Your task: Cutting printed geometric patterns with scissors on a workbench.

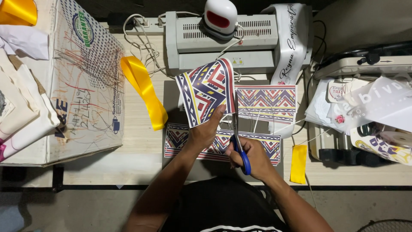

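Two hands: left hand (205, 131) holds patterned sheet (206, 90), right hand (251, 157) scissors (238, 137).

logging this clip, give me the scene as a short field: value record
left hand: left hand holds up a patterned paper sheet
right hand: right hand grips blue-handled scissors, blades along the sheet's right edge
on table: more patterned sheets, yellow ribbon, small yellow piece
behind: grey laminator, white sash
left side: cardboard box

laminator (223, 43) blocking ahead, cardboard box (81, 81) crowding left
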